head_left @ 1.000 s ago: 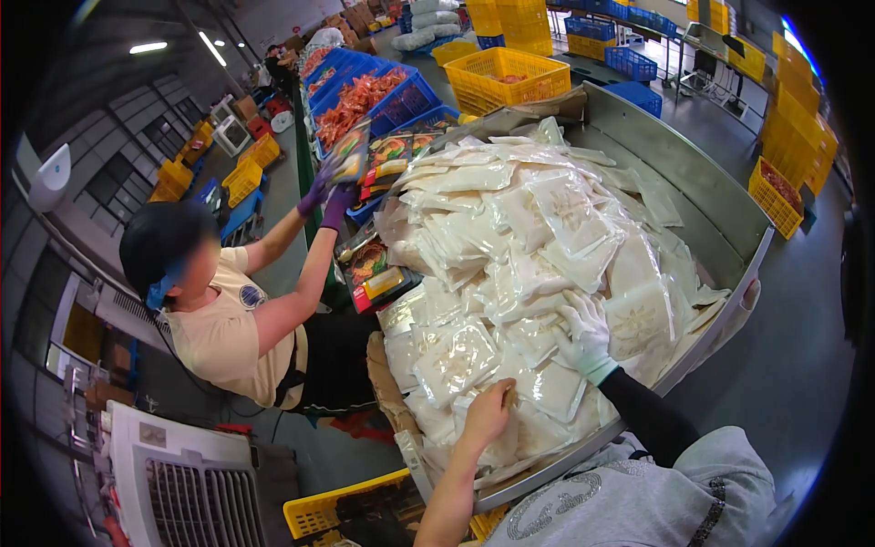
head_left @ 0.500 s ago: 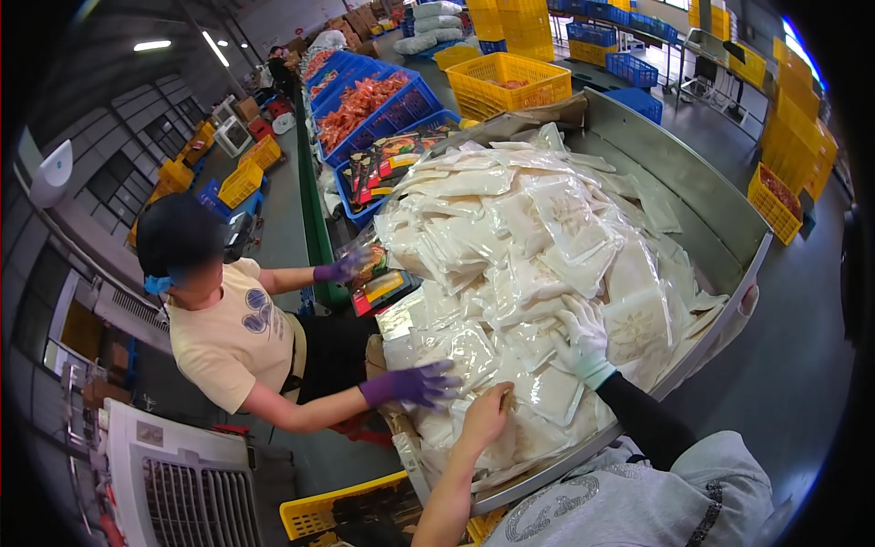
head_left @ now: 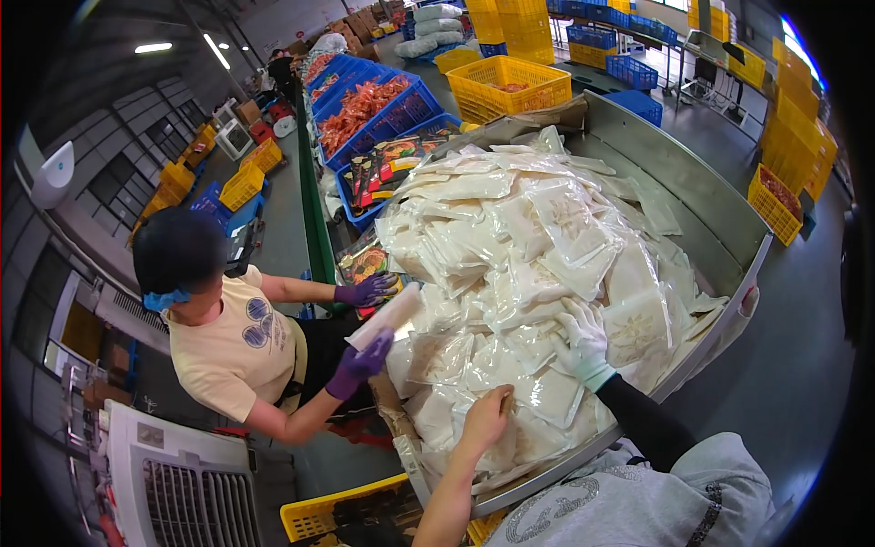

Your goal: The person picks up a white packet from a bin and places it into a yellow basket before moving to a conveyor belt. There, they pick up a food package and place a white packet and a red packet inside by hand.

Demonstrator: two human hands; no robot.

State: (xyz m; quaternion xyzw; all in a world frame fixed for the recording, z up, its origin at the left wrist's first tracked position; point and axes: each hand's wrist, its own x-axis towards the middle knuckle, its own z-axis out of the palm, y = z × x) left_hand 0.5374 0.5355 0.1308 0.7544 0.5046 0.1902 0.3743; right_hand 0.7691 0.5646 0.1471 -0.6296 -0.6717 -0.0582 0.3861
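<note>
A large heap of clear plastic packets with white contents (head_left: 510,264) fills a metal bin (head_left: 693,173). On the near side of the heap rests my bare left hand (head_left: 488,417), its fingers bent together against the packets; what they hold, if anything, is hidden. My right hand (head_left: 583,342), in a white glove below a black sleeve, lies on the heap with its fingers spread. Across the bin's left corner, a co-worker's purple-gloved hand (head_left: 361,363) holds a white packet (head_left: 387,321). Their other gloved hand (head_left: 366,291) is near printed black-and-red packs (head_left: 365,258).
Behind the bin stand blue crates of orange-red packets (head_left: 365,109) and a yellow crate (head_left: 506,87). A green-edged line (head_left: 314,210) runs along the left. Another yellow crate (head_left: 310,518) sits below the bin's near corner, and a white machine (head_left: 182,474) stands at lower left.
The co-worker's nearer purple glove has lifted a white packet off the heap and drawn it left. Their other glove has shifted right. My two hands have hardly moved.
</note>
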